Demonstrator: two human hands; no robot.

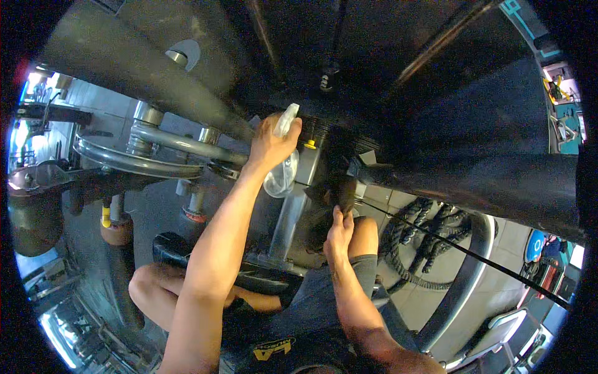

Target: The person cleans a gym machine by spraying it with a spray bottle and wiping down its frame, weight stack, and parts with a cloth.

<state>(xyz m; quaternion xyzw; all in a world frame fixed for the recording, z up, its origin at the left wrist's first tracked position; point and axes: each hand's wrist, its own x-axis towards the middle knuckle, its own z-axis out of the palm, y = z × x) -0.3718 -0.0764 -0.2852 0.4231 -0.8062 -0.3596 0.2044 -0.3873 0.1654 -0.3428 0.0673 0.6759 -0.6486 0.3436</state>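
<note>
My left hand (273,145) is closed around the neck of a clear spray bottle (281,175) with a white trigger head, in front of a gym machine. Its clear body hangs below my fist, near a metal block with a yellow knob (310,144). Lower and to the right, my right hand (339,233) grips a dark, soft-looking object (345,192); dim light hides whether it is a cloth or a brush. That object lies close to the machine's dark inner parts. My bent knees show on both sides beneath my arms.
Dark machine panels (476,107) loom overhead. Curved metal tubing (140,159) and a padded roller (117,233) stand at the left. Coiled battle ropes (427,233) lie on the tiled floor to the right, by a curved metal frame (460,290); a thin black bar (467,248) crosses there.
</note>
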